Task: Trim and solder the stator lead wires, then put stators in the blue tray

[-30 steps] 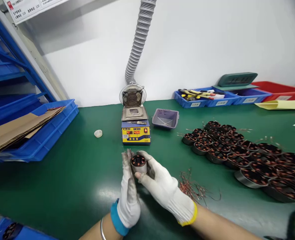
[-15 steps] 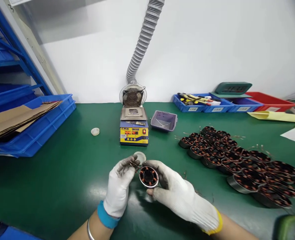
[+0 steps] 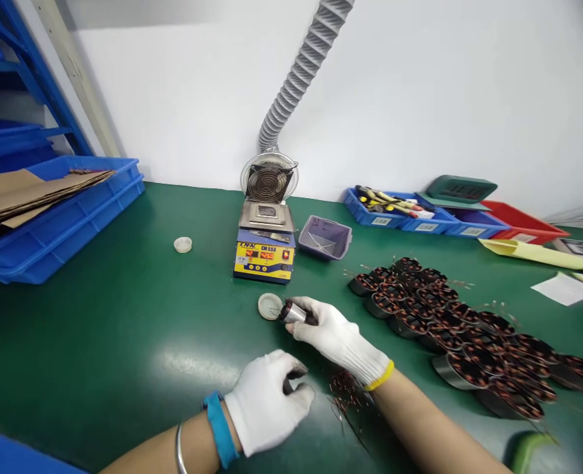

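Note:
My right hand (image 3: 331,334), in a white glove, grips a small wound stator (image 3: 294,313) with copper coils and holds it tilted toward a small round white dish (image 3: 270,306) on the green mat. My left hand (image 3: 267,405), also gloved, rests low on the mat near me with its fingers curled in; nothing shows in it. A loose tangle of copper wire scraps (image 3: 345,390) lies between my two forearms.
A yellow-and-blue solder pot (image 3: 264,247) with a fan and grey extraction hose stands behind the dish. A purple tray (image 3: 325,237) sits beside it. Several wound stators (image 3: 449,322) lie at right. Blue bins (image 3: 58,220) stand at left; tool bins (image 3: 400,210) at back right.
My hands have parted. The right hand carried the stator forward to the white dish, while the left let go and dropped back toward me. The view also shifted left.

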`<state>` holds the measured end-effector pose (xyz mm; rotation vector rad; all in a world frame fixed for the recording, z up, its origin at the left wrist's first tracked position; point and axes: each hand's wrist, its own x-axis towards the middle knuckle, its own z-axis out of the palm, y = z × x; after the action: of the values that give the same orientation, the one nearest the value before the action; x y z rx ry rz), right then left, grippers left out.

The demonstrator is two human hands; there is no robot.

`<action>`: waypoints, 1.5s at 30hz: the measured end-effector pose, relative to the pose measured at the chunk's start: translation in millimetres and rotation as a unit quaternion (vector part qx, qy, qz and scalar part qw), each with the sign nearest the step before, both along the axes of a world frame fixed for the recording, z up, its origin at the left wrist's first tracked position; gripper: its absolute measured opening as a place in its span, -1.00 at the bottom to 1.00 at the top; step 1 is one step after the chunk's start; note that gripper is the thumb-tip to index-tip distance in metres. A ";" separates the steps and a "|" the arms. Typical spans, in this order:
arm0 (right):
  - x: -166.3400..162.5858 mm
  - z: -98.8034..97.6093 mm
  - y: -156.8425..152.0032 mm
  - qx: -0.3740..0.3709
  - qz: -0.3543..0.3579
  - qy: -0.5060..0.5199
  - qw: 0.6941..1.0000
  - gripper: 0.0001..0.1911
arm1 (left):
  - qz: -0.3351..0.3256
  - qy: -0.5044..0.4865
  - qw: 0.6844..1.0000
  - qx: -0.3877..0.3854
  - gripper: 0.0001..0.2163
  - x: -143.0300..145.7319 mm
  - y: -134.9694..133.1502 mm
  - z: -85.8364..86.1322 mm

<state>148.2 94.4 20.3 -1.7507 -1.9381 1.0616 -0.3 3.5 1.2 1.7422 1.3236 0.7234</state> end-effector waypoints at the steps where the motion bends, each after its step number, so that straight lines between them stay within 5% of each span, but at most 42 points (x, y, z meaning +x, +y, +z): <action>1: -2.1 2.3 0.1 -0.004 -0.004 -0.017 1.000 -0.50 | -0.001 0.005 1.000 0.004 -0.81 -0.4 0.1 -0.4; 6: -6.9 10.4 -1.8 0.001 -0.021 -0.037 0.999 -0.52 | -0.016 0.020 0.999 0.023 -0.84 -0.8 0.2 -1.2; 10: -6.8 5.7 -5.1 0.140 -0.047 -0.027 0.989 -0.48 | -0.028 0.028 0.999 0.028 -0.84 -0.7 -1.0 1.6; 15: -12.6 -2.7 -3.3 0.350 0.033 -0.258 0.900 -0.52 | -0.029 0.029 0.999 0.033 -0.86 -0.4 -0.8 0.3; 22: -14.8 -7.1 -4.7 0.420 0.096 -0.350 0.832 -0.62 | -0.039 0.061 0.996 0.043 -0.83 1.7 -2.3 -5.6; 25: -10.6 5.2 7.0 0.445 0.061 -0.323 0.833 -0.60 | -0.047 0.093 0.993 0.057 -0.78 1.8 -2.1 -5.5; 29: -17.7 48.5 58.6 0.475 -0.019 -0.314 0.822 -0.57 | -0.064 0.127 0.989 0.048 -0.70 1.8 0.4 -7.1; 34: -50.9 99.1 130.0 0.414 -0.027 -0.338 0.845 -0.56 | -0.077 0.136 0.987 0.042 -0.65 1.1 6.4 -16.6; 39: -71.1 100.0 154.2 0.372 -0.026 -0.323 0.870 -0.60 | -0.117 0.158 0.980 0.026 -0.57 0.1 13.4 -16.0; 45: -55.1 114.8 170.3 0.331 -0.074 -0.233 0.912 -0.49 | -0.214 0.224 0.951 0.016 -0.52 5.7 15.8 -14.6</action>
<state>93.0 264.7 135.1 -1.7782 -2.0304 -0.1106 5.4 19.3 -13.4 2.2072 1.1508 0.1032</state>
